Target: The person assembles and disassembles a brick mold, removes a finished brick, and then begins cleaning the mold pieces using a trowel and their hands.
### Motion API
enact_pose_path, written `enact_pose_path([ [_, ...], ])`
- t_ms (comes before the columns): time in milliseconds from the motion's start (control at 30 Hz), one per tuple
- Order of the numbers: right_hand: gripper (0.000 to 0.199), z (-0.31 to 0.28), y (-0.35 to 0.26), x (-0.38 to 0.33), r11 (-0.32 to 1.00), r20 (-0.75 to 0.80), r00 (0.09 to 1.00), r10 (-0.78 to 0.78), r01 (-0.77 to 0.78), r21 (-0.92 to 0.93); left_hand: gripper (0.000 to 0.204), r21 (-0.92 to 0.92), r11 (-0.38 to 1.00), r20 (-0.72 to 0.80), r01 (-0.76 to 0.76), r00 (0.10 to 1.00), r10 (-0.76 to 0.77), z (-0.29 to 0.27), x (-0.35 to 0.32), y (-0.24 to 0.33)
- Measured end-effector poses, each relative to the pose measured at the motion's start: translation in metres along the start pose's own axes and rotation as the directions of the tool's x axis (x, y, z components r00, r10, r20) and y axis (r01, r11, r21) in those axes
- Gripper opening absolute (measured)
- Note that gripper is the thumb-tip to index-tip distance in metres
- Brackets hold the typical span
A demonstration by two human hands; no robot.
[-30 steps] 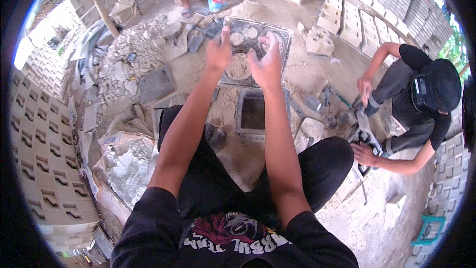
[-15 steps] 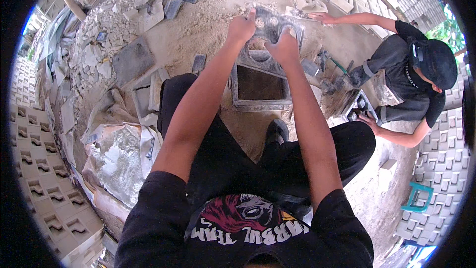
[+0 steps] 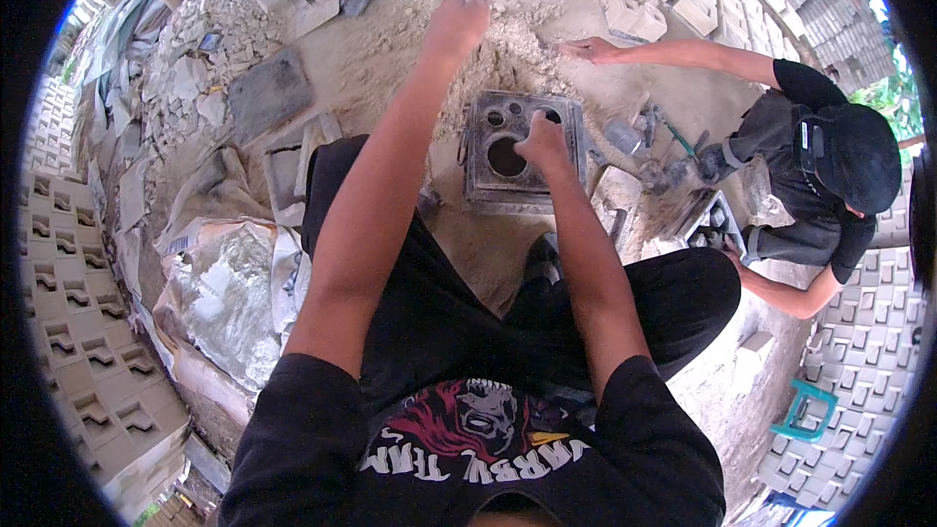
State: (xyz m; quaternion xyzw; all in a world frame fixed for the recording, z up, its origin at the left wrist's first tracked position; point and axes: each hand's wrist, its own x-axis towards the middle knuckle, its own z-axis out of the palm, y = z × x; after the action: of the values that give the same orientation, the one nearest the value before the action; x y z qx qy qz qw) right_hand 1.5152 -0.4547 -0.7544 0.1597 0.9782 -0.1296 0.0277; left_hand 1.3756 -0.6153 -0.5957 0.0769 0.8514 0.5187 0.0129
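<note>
The person wears a black short-sleeved T-shirt (image 3: pixel 468 449) with a red-and-white skull print and black trousers (image 3: pixel 439 303).

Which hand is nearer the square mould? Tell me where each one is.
Right. The right hand rests on the mould, over its right part beside the big round hole. The left hand is raised beyond the mould's far edge, above the sand pile, apart from it.
</note>
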Motion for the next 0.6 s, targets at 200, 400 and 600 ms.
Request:
enact_pose_path([
  [200,0.057,0.002,0.002,0.003,0.999,0.017,0.999,0.032,-0.033,0.016,0.074,-0.057,0.993,-0.016,-0.100,0.995,0.099,-0.005,0.003,-0.005],
  [400,0.058,0.016,0.012,0.006,0.997,0.020,0.997,0.071,-0.071,0.002,0.074,-0.126,0.991,0.104,-0.032,0.994,0.045,-0.012,0.006,-0.003],
  [600,0.056,0.022,0.019,0.008,0.998,0.032,0.998,0.055,-0.055,0.004,0.077,-0.107,0.993,0.068,-0.053,0.996,0.060,-0.003,0.018,-0.015],
])
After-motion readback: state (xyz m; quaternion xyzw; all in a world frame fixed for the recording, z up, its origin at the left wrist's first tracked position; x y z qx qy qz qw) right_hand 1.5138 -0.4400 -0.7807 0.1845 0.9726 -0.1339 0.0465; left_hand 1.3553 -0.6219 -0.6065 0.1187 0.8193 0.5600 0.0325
